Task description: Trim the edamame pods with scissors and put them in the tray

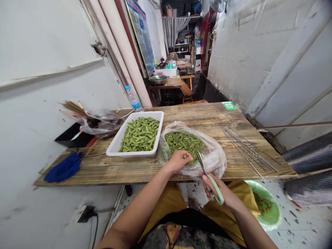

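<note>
The bare left forearm (147, 197) slants forward and inward, and the left grip (180, 160) is drawn into a pinch. The bare right forearm (245, 211) angles in from the other side, the right grip (213, 186) lower in view, its fingers (208, 194) curled in.

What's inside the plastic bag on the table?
Green pods lie in the plastic bag. The left hand blocks part of the view, and anything under the top layer is hidden.

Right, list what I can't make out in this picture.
All in the head view:
Left hand: anything it might grip is hidden by the hand itself.
White tray: bottom hidden under pods.
Green card: code too small to read.
Bowl: left side hidden by the trouser leg.
</note>
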A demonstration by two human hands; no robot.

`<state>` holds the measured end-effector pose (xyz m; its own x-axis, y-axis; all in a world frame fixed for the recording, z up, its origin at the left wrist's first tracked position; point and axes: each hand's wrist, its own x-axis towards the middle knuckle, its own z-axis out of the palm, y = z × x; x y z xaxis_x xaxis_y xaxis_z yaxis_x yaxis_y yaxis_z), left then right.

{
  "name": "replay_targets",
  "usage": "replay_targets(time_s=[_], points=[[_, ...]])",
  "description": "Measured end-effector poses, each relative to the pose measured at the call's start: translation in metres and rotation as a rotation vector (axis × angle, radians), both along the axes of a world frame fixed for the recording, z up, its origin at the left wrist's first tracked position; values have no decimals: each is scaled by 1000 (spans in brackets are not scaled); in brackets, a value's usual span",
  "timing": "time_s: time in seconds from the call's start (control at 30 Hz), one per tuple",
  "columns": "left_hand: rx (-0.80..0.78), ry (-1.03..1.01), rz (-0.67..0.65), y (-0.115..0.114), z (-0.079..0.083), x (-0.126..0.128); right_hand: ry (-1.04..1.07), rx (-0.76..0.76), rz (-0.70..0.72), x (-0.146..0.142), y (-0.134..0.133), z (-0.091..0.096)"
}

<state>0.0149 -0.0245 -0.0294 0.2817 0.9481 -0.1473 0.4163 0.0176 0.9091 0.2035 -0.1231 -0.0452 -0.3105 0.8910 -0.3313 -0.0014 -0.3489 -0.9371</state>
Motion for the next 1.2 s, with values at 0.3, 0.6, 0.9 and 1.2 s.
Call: replay_targets(time_s=[0.3,0.6,0.9,1.2], points=[[-84,-25,-24,-4,7,-3,-59,82,84,2,5,2],[-258,-214,-49,-6,15,-5,-38,-42,23,0,6,-1],[-510,-875,209,-1,15,1,214,-150,-74,-10,-1,15],[-513,-804,231,-8,14,8,203,-154,-91,-19,0,19]])
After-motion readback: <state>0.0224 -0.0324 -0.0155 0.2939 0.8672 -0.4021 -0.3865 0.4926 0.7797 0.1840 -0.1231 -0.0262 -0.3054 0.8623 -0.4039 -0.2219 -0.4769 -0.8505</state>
